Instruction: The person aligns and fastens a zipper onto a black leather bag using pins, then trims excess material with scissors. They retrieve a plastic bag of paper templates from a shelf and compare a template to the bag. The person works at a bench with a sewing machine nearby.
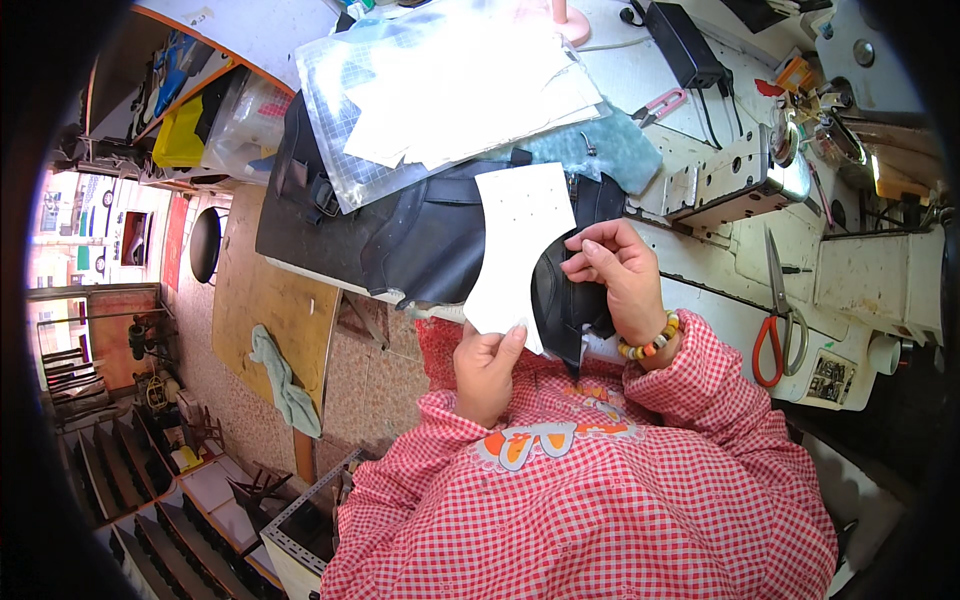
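Note:
A white card pattern piece [522, 240] with curved sides and small holes stands tilted in front of me. My left hand [487, 370] grips its lower end, with the thumb lying on the card's face. Beside the card's right curved edge is my right hand [620, 275], its thumb and fingers bent together in a pinch; whether anything small is between them is hidden. A beaded bracelet [650, 345] circles the right wrist. Behind the card lies a black leather-like bag [425, 235], with more black material [560, 300] under the right hand.
White paper patterns [450, 90] overlap a clear gridded plastic sheet [325, 110] at the back. Pink thread snips [662, 104] lie near a sewing machine [740, 175]. Large scissors [780, 320] rest on the right, beside a small metal-parts tray [832, 380]. A cloth [283, 380] hangs over a board at left.

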`<move>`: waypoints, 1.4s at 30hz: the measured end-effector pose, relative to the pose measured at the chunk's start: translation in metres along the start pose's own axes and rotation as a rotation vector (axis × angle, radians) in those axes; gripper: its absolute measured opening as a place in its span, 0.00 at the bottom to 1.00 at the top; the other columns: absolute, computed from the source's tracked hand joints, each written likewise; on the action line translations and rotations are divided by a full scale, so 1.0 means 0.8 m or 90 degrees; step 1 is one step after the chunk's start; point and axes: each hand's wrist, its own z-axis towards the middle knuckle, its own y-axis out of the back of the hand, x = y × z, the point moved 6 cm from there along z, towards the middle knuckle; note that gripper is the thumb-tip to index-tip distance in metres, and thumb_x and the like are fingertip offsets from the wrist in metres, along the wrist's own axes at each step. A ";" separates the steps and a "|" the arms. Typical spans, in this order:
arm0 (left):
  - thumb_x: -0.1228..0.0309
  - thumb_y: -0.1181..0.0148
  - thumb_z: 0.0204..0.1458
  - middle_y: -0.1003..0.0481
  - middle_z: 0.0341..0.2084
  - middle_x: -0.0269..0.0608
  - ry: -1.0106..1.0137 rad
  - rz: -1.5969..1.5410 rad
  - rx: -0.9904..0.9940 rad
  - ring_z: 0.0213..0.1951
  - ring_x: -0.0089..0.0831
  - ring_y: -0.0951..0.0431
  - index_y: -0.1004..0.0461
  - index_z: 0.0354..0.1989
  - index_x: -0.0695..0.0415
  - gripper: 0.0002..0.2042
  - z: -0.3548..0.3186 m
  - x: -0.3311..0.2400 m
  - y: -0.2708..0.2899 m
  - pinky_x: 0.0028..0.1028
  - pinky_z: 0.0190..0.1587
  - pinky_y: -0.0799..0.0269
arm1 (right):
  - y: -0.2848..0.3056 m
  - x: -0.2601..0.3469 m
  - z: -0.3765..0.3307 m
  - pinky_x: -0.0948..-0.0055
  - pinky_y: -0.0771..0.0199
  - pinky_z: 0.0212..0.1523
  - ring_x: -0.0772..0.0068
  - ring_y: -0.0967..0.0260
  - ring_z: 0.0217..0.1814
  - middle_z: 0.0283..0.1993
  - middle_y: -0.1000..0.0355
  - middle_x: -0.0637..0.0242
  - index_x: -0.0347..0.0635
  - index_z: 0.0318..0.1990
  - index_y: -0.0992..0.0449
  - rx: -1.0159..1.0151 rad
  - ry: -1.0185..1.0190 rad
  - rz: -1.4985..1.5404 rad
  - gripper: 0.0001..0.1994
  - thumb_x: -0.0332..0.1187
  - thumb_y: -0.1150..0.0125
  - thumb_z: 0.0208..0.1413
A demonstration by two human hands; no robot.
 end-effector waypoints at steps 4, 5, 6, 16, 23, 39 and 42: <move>0.70 0.41 0.60 0.24 0.27 0.29 0.053 -0.036 0.015 0.30 0.15 0.31 0.21 0.34 0.67 0.10 -0.001 0.001 0.002 0.19 0.34 0.36 | 0.000 0.001 0.000 0.77 0.23 0.40 0.73 0.23 0.38 0.42 0.25 0.60 0.34 0.44 0.28 -0.007 0.005 0.010 0.07 0.29 0.45 0.63; 0.70 0.41 0.61 0.23 0.30 0.31 0.068 -0.049 0.021 0.32 0.16 0.29 0.21 0.35 0.67 0.10 -0.001 0.001 0.003 0.20 0.36 0.34 | 0.000 0.000 0.000 0.77 0.23 0.40 0.73 0.23 0.38 0.42 0.25 0.60 0.34 0.44 0.28 -0.008 0.004 0.012 0.07 0.29 0.45 0.63; 0.70 0.41 0.61 0.21 0.32 0.34 0.083 -0.054 0.023 0.33 0.17 0.28 0.21 0.36 0.68 0.11 0.000 0.001 0.003 0.20 0.38 0.33 | 0.000 0.000 0.000 0.77 0.23 0.40 0.73 0.23 0.38 0.42 0.25 0.60 0.34 0.44 0.28 -0.007 0.006 0.011 0.07 0.29 0.45 0.63; 0.69 0.48 0.64 0.23 0.49 0.49 0.124 -0.149 0.045 0.45 0.24 0.25 0.24 0.42 0.70 0.13 -0.002 0.005 0.002 0.26 0.50 0.31 | 0.001 -0.001 -0.001 0.78 0.24 0.40 0.74 0.23 0.38 0.43 0.25 0.60 0.35 0.44 0.28 0.002 0.016 0.004 0.07 0.29 0.46 0.64; 0.72 0.48 0.63 0.24 0.50 0.52 0.080 -0.195 0.006 0.47 0.29 0.24 0.27 0.48 0.69 0.12 -0.001 0.000 0.005 0.28 0.52 0.30 | 0.001 0.000 -0.002 0.77 0.22 0.41 0.74 0.23 0.39 0.44 0.24 0.58 0.35 0.45 0.29 0.008 0.019 0.001 0.07 0.29 0.47 0.65; 0.81 0.40 0.46 0.23 0.47 0.57 -0.518 0.456 -0.023 0.35 0.41 0.18 0.20 0.47 0.57 0.18 0.004 -0.065 -0.019 0.29 0.37 0.22 | 0.007 0.000 -0.006 0.72 0.23 0.46 0.73 0.25 0.45 0.50 0.26 0.62 0.35 0.57 0.34 0.026 0.122 0.234 0.28 0.54 0.58 0.68; 0.79 0.38 0.46 0.24 0.48 0.53 -0.530 0.492 -0.011 0.37 0.42 0.20 0.20 0.48 0.55 0.18 0.002 -0.065 -0.025 0.31 0.39 0.22 | 0.011 -0.012 -0.003 0.73 0.24 0.46 0.76 0.25 0.45 0.50 0.25 0.63 0.35 0.57 0.32 -0.022 0.043 0.136 0.19 0.42 0.50 0.68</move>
